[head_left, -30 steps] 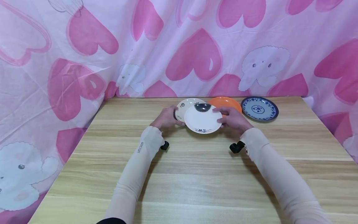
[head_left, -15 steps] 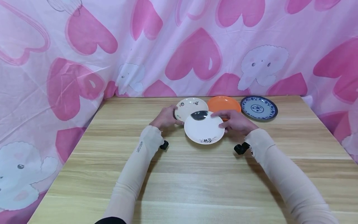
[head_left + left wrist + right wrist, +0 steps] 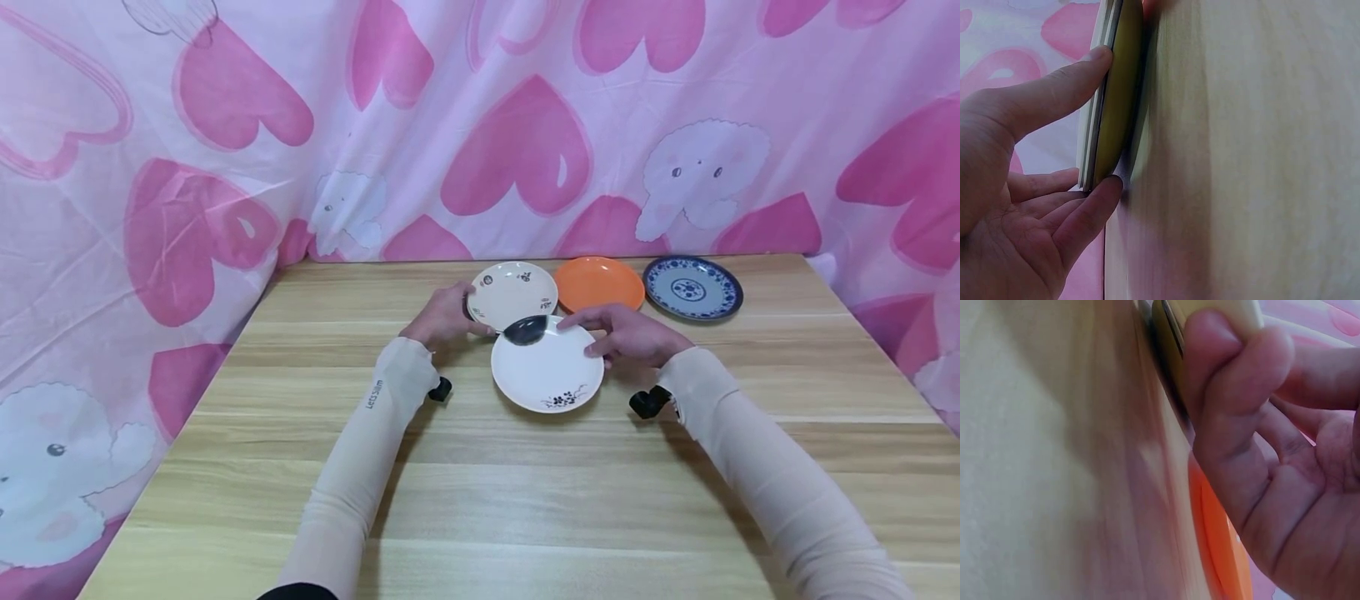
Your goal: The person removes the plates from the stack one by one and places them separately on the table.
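In the head view, my left hand grips the left edge of a cream plate with small motifs. The left wrist view shows this hand with its thumb and fingers around several stacked rims above a yellow-green curved underside. My right hand pinches the right side of a white plate with a black patch and dark flowers, held in front of the cream one and overlapping its front edge. In the right wrist view, fingers of this hand curl at a pale rim.
An orange plate lies behind my right hand, and a blue-patterned plate lies to its right, both near the back edge of the wooden table. A pink heart-patterned cloth hangs behind and at the sides.
The white plate has come forward with my right hand, uncovering more of the cream and orange plates. My left hand has stayed at the cream plate's edge.
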Motion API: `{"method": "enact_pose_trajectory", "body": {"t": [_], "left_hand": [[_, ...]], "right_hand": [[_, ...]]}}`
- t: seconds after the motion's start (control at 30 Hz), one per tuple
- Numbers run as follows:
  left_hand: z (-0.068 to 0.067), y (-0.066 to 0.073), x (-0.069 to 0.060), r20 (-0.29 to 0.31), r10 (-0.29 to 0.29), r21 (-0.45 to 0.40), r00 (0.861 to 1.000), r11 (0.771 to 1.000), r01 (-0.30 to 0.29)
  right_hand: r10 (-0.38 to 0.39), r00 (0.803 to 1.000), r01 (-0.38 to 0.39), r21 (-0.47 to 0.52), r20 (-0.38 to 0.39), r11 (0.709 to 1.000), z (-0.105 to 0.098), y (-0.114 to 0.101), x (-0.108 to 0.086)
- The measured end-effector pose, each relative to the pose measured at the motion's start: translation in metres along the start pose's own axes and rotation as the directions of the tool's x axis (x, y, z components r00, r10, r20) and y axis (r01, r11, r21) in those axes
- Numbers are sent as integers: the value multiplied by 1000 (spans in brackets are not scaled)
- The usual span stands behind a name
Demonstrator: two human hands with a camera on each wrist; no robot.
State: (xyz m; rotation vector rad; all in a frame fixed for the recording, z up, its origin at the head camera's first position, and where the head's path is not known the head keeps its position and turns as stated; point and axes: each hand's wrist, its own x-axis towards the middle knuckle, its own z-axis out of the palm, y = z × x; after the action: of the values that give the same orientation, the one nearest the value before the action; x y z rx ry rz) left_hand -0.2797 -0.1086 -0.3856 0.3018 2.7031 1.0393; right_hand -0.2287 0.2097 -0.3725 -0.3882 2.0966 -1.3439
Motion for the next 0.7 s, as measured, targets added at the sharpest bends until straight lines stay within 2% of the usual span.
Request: {"method": "enact_pose_trajectory", "body": {"t": [0.23,0.47,0.7], "left_hand": [[0,0,-1,3,0,12,1000,1000,0],[0,2,-1,14,-26,9,1000,1000,26],[0,2,-2,16,-31,18,999,999,31]], "right_hand": [[-40,996,40,-4,74,999,6,1,0],[-99,987,110,-82,130,991,9,3,5],[-49,988,61,-77,145,995,14,1,11]]}}
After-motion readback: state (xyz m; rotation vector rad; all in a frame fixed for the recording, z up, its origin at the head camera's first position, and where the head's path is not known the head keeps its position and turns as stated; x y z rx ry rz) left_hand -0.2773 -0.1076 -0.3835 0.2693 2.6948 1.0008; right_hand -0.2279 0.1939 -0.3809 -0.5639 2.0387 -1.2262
